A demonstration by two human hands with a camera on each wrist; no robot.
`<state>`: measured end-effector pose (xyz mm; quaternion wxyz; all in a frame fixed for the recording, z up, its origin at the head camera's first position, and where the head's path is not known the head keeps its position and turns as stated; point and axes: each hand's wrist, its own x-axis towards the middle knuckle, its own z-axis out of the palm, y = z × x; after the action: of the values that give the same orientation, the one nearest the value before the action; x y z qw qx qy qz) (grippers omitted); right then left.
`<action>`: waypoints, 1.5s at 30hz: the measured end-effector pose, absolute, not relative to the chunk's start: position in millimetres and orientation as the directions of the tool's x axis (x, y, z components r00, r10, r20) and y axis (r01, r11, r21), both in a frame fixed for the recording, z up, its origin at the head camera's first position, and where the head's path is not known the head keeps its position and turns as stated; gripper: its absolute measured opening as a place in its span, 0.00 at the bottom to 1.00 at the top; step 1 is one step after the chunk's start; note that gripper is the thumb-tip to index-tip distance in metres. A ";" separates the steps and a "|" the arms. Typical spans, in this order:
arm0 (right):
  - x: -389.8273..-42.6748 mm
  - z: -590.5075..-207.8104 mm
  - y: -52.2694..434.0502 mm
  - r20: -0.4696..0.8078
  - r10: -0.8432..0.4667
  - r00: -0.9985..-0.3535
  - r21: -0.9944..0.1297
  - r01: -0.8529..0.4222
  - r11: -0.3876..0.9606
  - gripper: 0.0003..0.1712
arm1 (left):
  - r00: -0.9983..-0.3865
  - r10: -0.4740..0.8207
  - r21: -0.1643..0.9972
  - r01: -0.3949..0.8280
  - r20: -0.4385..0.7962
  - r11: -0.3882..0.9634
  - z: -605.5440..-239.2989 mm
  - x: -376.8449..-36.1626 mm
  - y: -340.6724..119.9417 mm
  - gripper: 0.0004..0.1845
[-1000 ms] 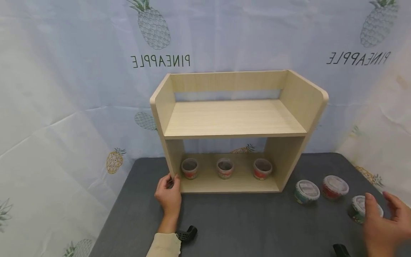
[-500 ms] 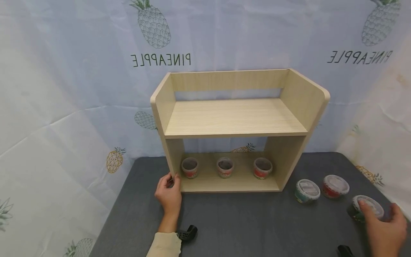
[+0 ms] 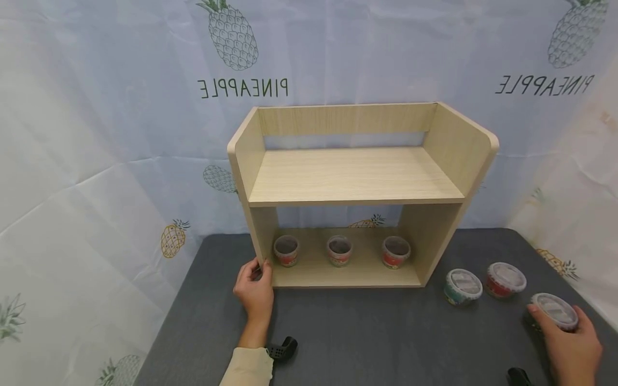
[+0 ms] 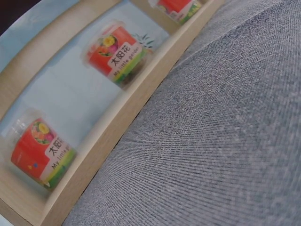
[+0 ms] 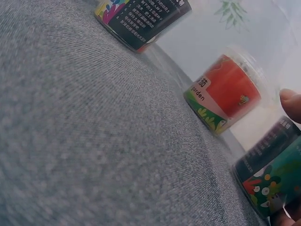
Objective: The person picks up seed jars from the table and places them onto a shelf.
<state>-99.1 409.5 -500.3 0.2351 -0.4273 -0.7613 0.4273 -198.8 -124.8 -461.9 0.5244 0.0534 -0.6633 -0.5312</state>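
My left hand (image 3: 255,289) grips the lower front edge of the left side panel of a pale wooden two-tier shelf (image 3: 357,174). At the right of the table my right hand (image 3: 572,343) holds a green lidded plastic cup (image 3: 555,311), thumb on one side and fingers on the other. In the right wrist view, that green cup (image 5: 270,172) has a printed label, and the thumb (image 5: 290,103) is by its upper part. Close by stand another green lidded cup (image 3: 462,288) and a red lidded cup (image 3: 505,280).
Three red-labelled cups stand in a row on the shelf's lower board: a left one (image 3: 287,251), a middle one (image 3: 339,251) and a right one (image 3: 396,252). A grey cloth (image 3: 376,338) covers the table. Pineapple-print curtains (image 3: 338,53) hang behind.
My right hand has come in from the right, lowered around the nearest green cup and closed its thumb and fingers on it. The left hand stays on the shelf panel.
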 end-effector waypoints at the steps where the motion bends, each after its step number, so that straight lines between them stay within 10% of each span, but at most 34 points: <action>1: -99.2 -500.7 409.8 -0.016 0.852 -0.523 -0.852 0.453 0.262 0.56 | -0.440 -0.630 0.759 0.488 0.641 0.431 -462.8 -199.5 -124.8 0.07; 45: -99.5 -504.1 411.3 -0.033 0.885 -0.464 -0.870 0.449 0.203 0.52 | -0.447 -0.622 0.755 0.505 0.643 0.418 -466.1 -198.9 -126.3 0.07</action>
<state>-99.5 411.3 -504.1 0.2487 -0.4540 -0.7345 0.4388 -198.9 -126.3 -466.1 0.5240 0.0444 -0.6591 -0.5377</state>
